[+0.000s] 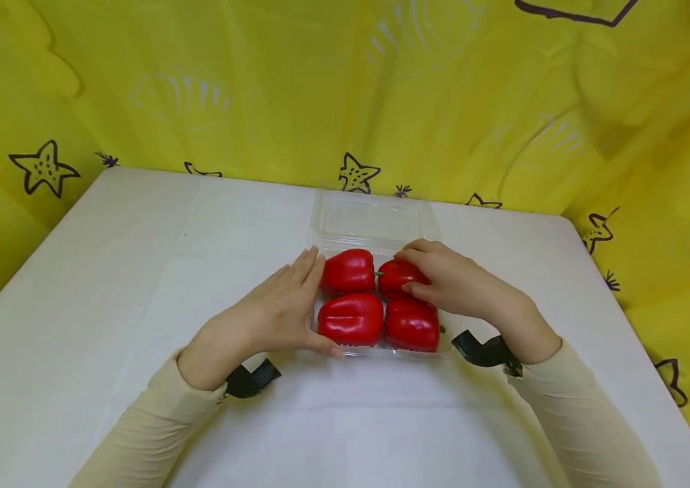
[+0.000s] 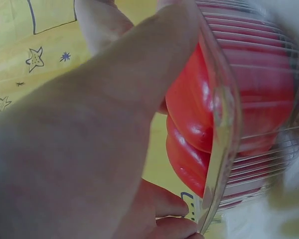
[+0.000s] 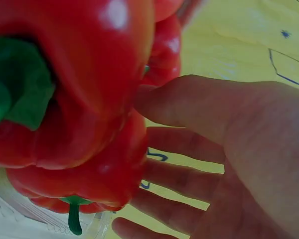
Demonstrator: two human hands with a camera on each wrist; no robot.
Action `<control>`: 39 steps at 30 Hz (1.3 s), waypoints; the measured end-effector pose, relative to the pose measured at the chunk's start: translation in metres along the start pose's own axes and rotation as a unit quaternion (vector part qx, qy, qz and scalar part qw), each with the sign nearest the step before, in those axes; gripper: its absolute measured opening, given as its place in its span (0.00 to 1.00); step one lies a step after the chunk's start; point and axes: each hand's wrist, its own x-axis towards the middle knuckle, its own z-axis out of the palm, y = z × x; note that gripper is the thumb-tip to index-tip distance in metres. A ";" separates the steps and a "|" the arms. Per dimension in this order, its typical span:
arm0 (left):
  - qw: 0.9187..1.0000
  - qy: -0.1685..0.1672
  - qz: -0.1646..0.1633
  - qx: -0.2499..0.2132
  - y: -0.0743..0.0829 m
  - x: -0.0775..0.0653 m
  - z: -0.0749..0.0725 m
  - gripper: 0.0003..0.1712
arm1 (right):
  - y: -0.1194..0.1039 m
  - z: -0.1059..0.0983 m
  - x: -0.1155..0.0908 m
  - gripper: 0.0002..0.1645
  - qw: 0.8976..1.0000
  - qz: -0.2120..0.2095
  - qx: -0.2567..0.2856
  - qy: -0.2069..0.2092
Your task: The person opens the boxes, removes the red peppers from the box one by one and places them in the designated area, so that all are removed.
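Several red bell peppers sit in a clear plastic clamshell box [image 1: 357,352], two at the back and two at the front. My left hand [image 1: 280,305] rests along the box's left side, fingers straight and thumb at the front rim. My right hand [image 1: 451,274] holds the back-right pepper [image 1: 395,279], thumb toward the front and fingers over its far side. Beside it lies the back-left pepper [image 1: 348,271]; the front-left pepper [image 1: 351,320] and front-right pepper [image 1: 412,325] are untouched. In the right wrist view, a front pepper [image 3: 99,74] partly hides the held one.
The box's clear lid [image 1: 372,218] lies folded back behind the peppers. A white table [image 1: 107,285] extends around the box. Yellow cloth [image 1: 296,88] with drawn stars and fish hangs along the back and sides. Dark straps [image 1: 253,379] show at both wrists.
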 end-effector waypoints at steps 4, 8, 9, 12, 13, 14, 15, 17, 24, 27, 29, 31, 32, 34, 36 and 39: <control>1.000 -0.001 -0.003 -0.004 0.001 -0.001 0.000 0.77 | 0.000 0.000 0.004 0.25 1.000 0.000 -0.028 -0.012; 1.000 -0.004 -0.008 -0.003 0.001 -0.002 0.002 0.77 | -0.003 -0.001 0.010 0.26 0.998 0.010 -0.047 -0.027; 1.000 -0.005 -0.009 -0.004 0.001 -0.002 0.002 0.77 | -0.003 -0.001 0.011 0.27 0.998 0.010 -0.050 -0.030; 1.000 -0.005 -0.013 -0.003 0.000 -0.001 0.003 0.77 | -0.004 -0.002 0.016 0.27 0.998 0.012 -0.056 -0.038; 1.000 -0.004 -0.013 -0.002 0.000 0.000 0.003 0.77 | -0.004 -0.002 0.017 0.28 0.998 0.012 -0.056 -0.039; 1.000 -0.004 -0.014 -0.002 0.000 0.000 0.003 0.77 | -0.004 -0.002 0.018 0.28 0.998 0.013 -0.055 -0.040; 1.000 -0.004 -0.015 -0.002 0.000 0.001 0.003 0.77 | -0.004 -0.002 0.019 0.28 0.998 0.013 -0.056 -0.040; 1.000 -0.005 -0.018 -0.001 0.000 0.002 0.003 0.77 | -0.004 -0.001 0.021 0.29 0.998 0.016 -0.057 -0.039; 1.000 -0.010 -0.025 0.007 0.002 0.001 0.000 0.77 | -0.003 0.002 0.022 0.28 0.997 0.032 -0.060 -0.029; 0.999 -0.010 -0.030 0.014 0.002 -0.001 0.000 0.77 | -0.002 0.003 0.022 0.27 0.997 0.029 -0.061 -0.026; 0.999 -0.008 -0.036 0.011 0.003 -0.001 0.001 0.77 | 0.000 0.004 0.022 0.26 0.998 0.025 -0.062 -0.023; 0.999 -0.001 -0.038 0.017 0.003 -0.002 0.003 0.78 | 0.001 0.005 0.021 0.25 0.998 0.018 -0.061 -0.018; 0.999 0.002 -0.039 0.020 0.004 -0.001 0.004 0.78 | 0.002 0.006 0.021 0.25 0.998 0.015 -0.061 -0.015; 0.999 0.007 -0.041 0.024 0.006 -0.001 0.006 0.79 | 0.004 0.007 0.020 0.24 0.998 0.008 -0.060 -0.006; 0.999 0.012 -0.039 0.034 0.008 -0.001 0.007 0.78 | 0.005 0.009 0.020 0.24 0.998 -0.002 -0.063 0.006; 0.998 0.012 -0.041 0.040 0.011 -0.001 0.009 0.78 | 0.008 0.011 0.018 0.23 0.997 -0.017 -0.068 0.026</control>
